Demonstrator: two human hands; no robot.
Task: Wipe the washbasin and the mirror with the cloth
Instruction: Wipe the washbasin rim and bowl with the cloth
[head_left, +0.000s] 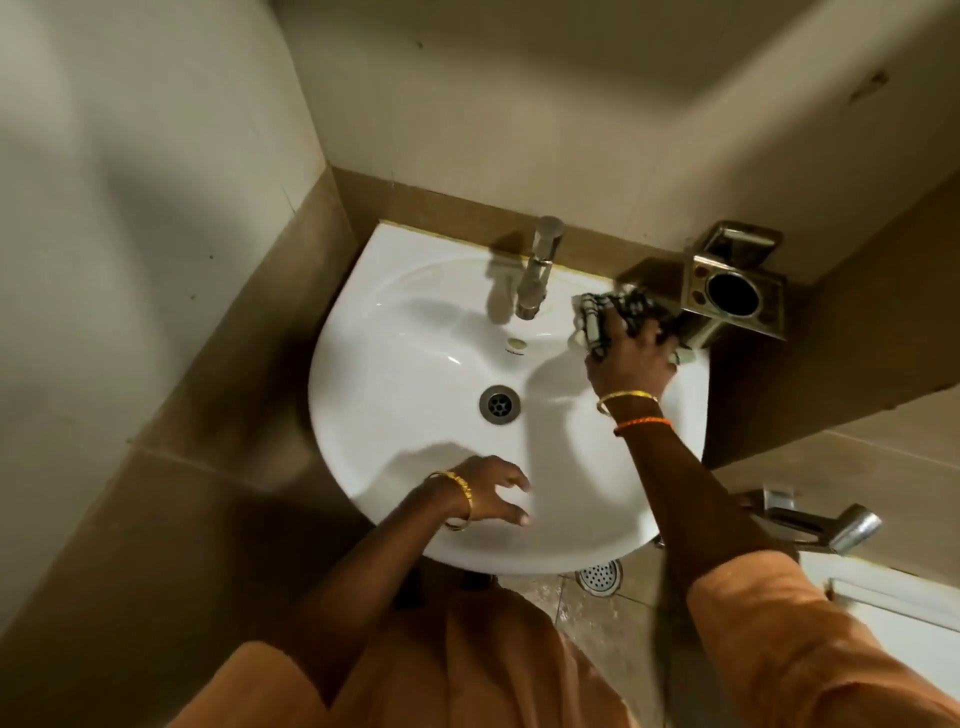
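A white washbasin fills the middle of the view, with a steel tap at its back rim and a round drain in the bowl. My right hand grips a black-and-white checked cloth and holds it against the basin's back right rim, just right of the tap. My left hand rests on the basin's front rim with its fingers spread and holds nothing. No mirror is in view.
A metal tumbler holder is fixed to the wall right behind the cloth. A hand-spray nozzle hangs at the lower right. Walls close in on the left and back. A floor drain shows under the basin.
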